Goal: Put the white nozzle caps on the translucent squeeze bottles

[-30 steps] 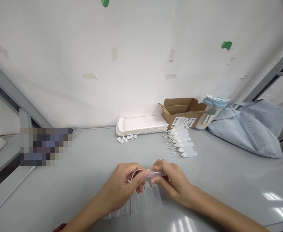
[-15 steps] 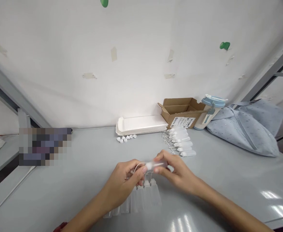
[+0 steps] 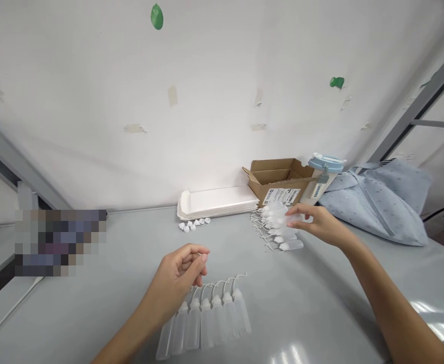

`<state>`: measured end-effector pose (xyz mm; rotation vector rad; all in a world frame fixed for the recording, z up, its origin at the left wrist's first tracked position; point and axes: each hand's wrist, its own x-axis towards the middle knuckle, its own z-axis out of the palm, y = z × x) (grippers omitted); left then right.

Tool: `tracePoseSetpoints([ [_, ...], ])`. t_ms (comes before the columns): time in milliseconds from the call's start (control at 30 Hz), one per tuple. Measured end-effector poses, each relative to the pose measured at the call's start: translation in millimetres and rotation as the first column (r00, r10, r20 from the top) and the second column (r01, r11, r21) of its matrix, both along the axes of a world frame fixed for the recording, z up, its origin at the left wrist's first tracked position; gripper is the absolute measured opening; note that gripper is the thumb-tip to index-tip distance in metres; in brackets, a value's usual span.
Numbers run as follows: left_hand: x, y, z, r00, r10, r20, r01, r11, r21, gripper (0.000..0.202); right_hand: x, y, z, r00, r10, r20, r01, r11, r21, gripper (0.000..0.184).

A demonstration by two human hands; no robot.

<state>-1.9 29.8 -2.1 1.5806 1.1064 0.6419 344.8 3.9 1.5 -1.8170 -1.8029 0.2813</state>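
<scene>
My right hand pinches a translucent plastic squeeze bottle between thumb and fingers, over a pile of similar bottles at the back right. Those bottles have white tops with thin curved tubes pointing left. Loosely curled, with thumb near the index fingertip, my left hand hovers at centre and shows nothing in its grasp. Just below it, several more bottles lie side by side in a row, thin bent tubes at their far ends. The left hand partly covers the tubes at the row's left end.
Small white caps lie in front of a stack of white trays by the wall. An open cardboard box, a blue-lidded cup and a light blue fabric bag stand at the right. A white cable runs along the left.
My hands have parted. The right hand has gone from the centre to the pile at the back right with a bottle; the left has let go and stays near the row. The view has shifted slightly.
</scene>
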Motion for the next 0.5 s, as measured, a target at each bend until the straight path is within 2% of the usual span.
tracePoseSetpoints([
  [167, 0.2, 3.8, -4.3, 0.998, 0.056, 0.015, -0.056, 0.998, 0.018, 0.030, -2.9, 3.7, -2.9, 0.999, 0.024, 0.020, -0.024, 0.999, -0.022, 0.016],
  [267, -2.6, 10.0, -8.2, 0.998, 0.052, 0.019, -0.052, 0.998, 0.025, 0.030, -5.0, 5.6, -3.0, 0.999, 0.041, 0.032, -0.041, 0.999, -0.013, 0.018],
  [500, -10.3, 21.8, -15.3, 0.996, 0.093, 0.008, -0.093, 0.994, 0.061, 0.030, -6.7, 5.6, -0.5, 0.997, -0.014, 0.075, 0.015, 1.000, -0.003, 0.017],
])
